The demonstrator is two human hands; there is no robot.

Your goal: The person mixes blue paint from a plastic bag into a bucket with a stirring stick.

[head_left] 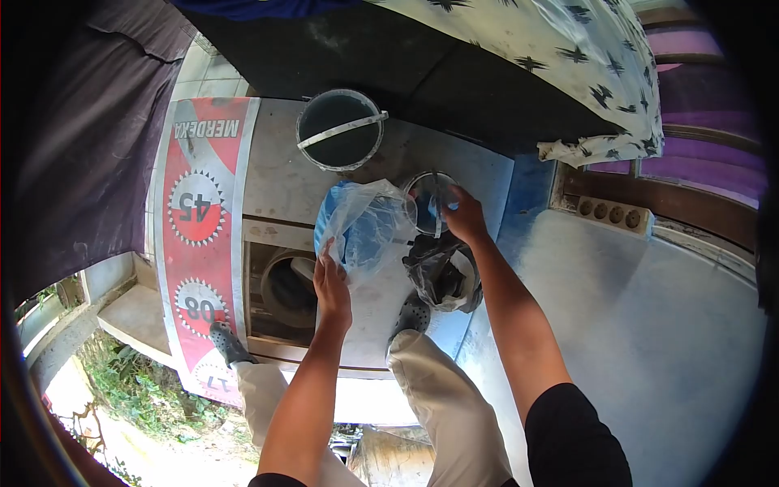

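Note:
A see-through plastic bag [375, 231] with something blue inside or behind it lies in front of me. My left hand [331, 280] is closed on its near left edge. To the right stands a small bucket [421, 180] with a pale handle. My right hand [464, 215] grips this bucket at its right side, by the rim or handle; the fingertips are partly hidden. Just below the bucket, a black plastic bag [434, 268] sits crumpled open near my right foot.
A larger bucket [339, 130] with its handle up stands farther off. A red and white printed banner [197, 162] lies left. An opening in the surface [280, 284] shows a round object. A socket strip [614, 215] is at right; patterned cloth [552, 57] hangs above.

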